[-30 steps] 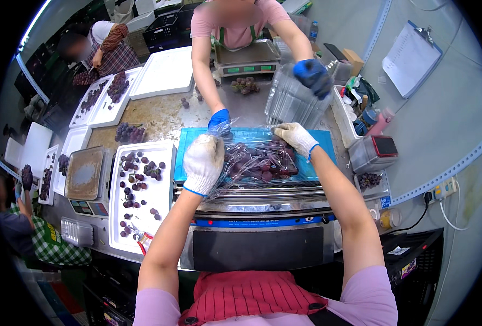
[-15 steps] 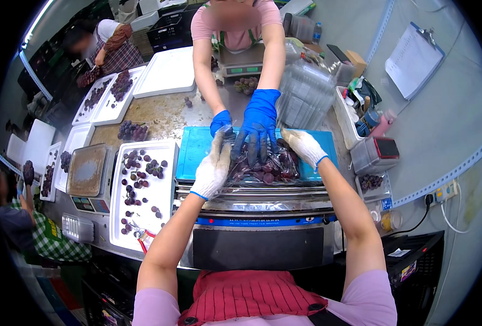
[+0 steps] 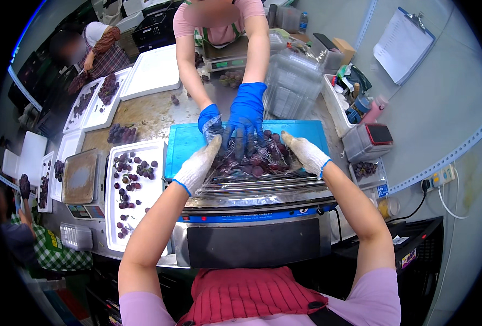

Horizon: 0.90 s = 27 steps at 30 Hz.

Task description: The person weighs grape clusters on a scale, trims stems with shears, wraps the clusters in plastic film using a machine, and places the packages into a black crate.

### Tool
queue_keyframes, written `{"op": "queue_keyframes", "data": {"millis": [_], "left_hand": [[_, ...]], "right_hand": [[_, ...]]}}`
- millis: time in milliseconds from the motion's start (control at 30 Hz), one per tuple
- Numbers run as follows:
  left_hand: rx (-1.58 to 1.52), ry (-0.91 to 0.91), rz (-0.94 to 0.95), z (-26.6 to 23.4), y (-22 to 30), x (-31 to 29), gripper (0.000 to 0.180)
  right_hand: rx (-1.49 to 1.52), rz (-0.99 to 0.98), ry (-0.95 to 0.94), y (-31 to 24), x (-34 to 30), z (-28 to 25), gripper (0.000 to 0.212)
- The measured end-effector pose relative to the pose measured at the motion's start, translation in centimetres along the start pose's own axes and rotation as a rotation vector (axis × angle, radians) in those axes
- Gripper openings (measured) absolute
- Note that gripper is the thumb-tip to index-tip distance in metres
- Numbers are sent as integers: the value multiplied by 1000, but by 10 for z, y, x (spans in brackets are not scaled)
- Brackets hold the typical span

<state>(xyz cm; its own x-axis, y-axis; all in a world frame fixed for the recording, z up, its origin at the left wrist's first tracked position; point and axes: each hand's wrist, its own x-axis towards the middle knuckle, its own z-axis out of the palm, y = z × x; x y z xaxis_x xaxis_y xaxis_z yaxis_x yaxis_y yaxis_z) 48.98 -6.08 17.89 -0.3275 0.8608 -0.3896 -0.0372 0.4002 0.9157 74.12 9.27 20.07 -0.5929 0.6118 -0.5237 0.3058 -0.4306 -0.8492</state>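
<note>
1 film-covered grape pile sits between left hand (9 o'clock) and right hand (3), can't tell if fingers grip, 2 blue gloves blocking 11, 1 white tray at 8.

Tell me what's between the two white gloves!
Dark grapes and clear film, with a co-worker's blue-gloved hand over them; the head view shows it.

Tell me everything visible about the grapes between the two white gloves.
The grapes are round, reddish to dark purple, heaped and mostly covered by clear, wrinkled, glossy film. They sit over the blue surface. A co-worker's blue-gloved hand lies spread on them; the white-gloved left hand and right hand flank them. What lies directly beneath is hidden.
</note>
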Motion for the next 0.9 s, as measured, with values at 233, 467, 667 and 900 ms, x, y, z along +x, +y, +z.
{"op": "queue_keyframes", "data": {"millis": [233, 467, 667, 900], "left_hand": [[211, 167, -68, 14, -3, 1, 95], [342, 198, -81, 35, 31, -18, 104], [263, 205, -32, 32, 17, -10, 109], [102, 148, -40, 34, 19, -6, 104]], "right_hand": [[-22, -92, 45, 24, 20, -8, 60], [-163, -233, 251, 56, 52, -20, 54], [100, 11, 43, 0, -9, 18, 60], [151, 32, 51, -2, -16, 19, 61]]}}
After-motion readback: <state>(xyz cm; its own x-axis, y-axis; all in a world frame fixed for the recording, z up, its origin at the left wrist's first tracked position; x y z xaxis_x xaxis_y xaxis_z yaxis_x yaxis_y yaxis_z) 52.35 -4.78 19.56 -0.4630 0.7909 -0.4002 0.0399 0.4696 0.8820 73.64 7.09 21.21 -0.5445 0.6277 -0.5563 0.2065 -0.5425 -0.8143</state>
